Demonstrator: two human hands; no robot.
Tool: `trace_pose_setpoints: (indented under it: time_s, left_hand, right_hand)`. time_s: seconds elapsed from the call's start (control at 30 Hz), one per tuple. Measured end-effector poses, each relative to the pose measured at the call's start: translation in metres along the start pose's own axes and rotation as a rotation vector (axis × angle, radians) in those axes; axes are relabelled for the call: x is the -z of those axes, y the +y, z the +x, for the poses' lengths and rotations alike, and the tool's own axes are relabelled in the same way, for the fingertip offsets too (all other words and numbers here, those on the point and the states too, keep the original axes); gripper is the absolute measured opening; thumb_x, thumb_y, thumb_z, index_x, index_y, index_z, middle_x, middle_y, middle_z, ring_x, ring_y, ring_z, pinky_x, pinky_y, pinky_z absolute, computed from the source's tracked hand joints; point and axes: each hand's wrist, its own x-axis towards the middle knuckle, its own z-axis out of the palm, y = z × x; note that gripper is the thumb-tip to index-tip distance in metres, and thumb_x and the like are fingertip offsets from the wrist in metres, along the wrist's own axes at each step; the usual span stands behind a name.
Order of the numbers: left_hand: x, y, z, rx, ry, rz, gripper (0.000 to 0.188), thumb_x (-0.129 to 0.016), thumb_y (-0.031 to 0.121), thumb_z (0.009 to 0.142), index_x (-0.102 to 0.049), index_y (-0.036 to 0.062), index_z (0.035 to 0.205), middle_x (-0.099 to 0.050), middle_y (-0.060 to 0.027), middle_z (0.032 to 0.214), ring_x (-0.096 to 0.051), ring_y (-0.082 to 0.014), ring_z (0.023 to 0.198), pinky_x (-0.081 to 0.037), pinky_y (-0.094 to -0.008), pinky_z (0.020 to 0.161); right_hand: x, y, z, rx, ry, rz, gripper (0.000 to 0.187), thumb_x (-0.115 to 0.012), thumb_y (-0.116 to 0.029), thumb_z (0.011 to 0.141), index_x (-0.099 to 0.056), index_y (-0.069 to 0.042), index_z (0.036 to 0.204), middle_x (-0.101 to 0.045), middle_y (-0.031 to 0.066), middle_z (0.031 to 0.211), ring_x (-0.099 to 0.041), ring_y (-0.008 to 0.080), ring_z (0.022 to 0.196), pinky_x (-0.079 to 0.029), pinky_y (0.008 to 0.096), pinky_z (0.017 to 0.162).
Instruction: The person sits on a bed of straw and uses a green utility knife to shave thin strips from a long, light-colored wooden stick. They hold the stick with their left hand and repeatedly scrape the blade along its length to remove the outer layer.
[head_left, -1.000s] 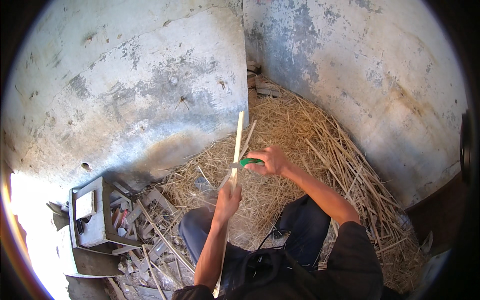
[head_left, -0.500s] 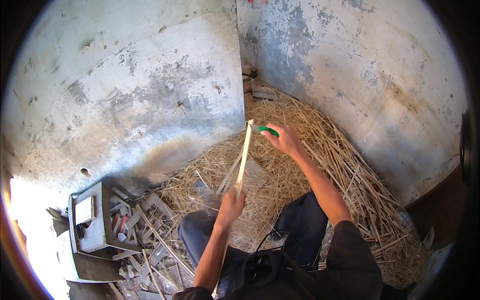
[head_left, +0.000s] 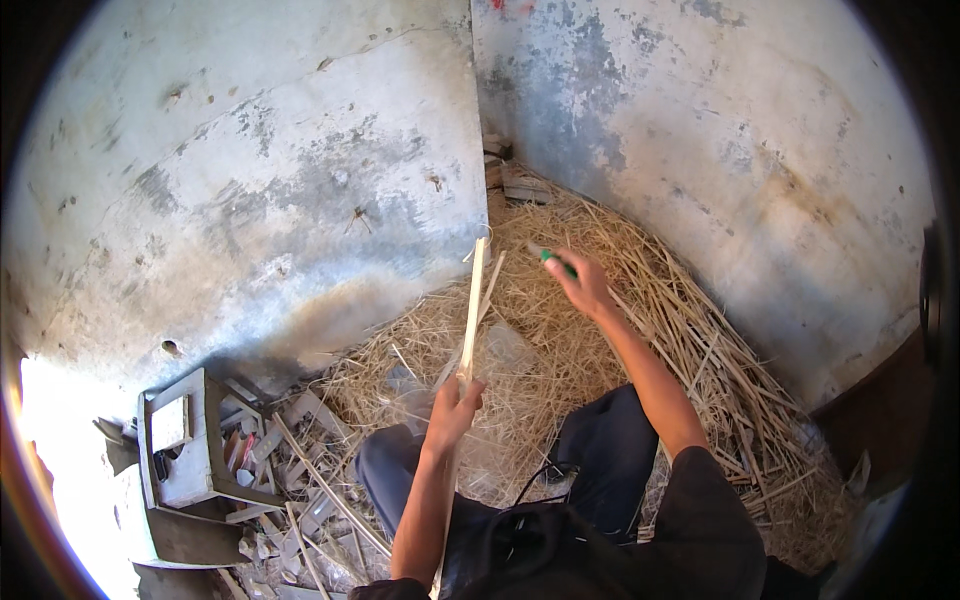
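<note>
My left hand [head_left: 455,412] is closed around a long pale strip of split wood or bamboo [head_left: 473,310]. The strip points up and away from me, and its lower end runs back along my forearm. Thin slivers curl from its far tip. To the right, my right hand [head_left: 585,285] grips a green-handled knife [head_left: 558,262], its short blade aimed left toward the strip but apart from it. Just right of the held strip, another thin strip [head_left: 490,285] shows above the shavings.
Straw-like shavings [head_left: 580,225] cover the floor in the corner, with long strips [head_left: 730,400] heaped along the right wall [head_left: 720,150]. At the lower left, a worn wooden stool-like frame [head_left: 190,480] lies among scraps [head_left: 320,510]. My bent knees [head_left: 605,440] flank the work.
The knife has come away from the strip's far end, moving right with my right hand. The strip's tip has swung slightly left, and my left hand has shifted a little left too.
</note>
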Motion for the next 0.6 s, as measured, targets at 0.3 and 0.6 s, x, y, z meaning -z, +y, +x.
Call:
trace_pose_setpoints:
  time_s: [0.3, 0.6]
  left_hand:
    - [-0.001, 0.001, 0.003, -0.098, 0.024, -0.009, 0.021, -0.064, 0.019, 0.107, -0.063, -0.0011, 0.114, -0.058, 0.0018, 0.075, -0.054, -0.0074, 0.066, -0.044, -0.0281, 0.059]
    - [0.002, -0.007, 0.007, -0.153, 0.025, -0.027, 0.022, -0.062, 0.015, 0.108, -0.062, -0.0008, 0.124, -0.057, 0.0031, 0.076, -0.053, -0.0061, 0.067, -0.044, -0.0265, 0.060]
  right_hand:
    - [-0.046, -0.082, -0.035, 0.521, -0.354, -0.030, 0.050, -0.058, -0.064, 0.103, -0.078, -0.018, 0.101, -0.068, 0.0005, 0.065, -0.061, 0.0189, 0.047, -0.046, 0.0355, 0.046]
    - [-0.053, -0.090, -0.039, 0.581, -0.363, -0.025, 0.051, -0.058, -0.063, 0.102, -0.076, -0.016, 0.095, -0.071, 0.0021, 0.068, -0.067, 0.0239, 0.052, -0.049, 0.0385, 0.047]
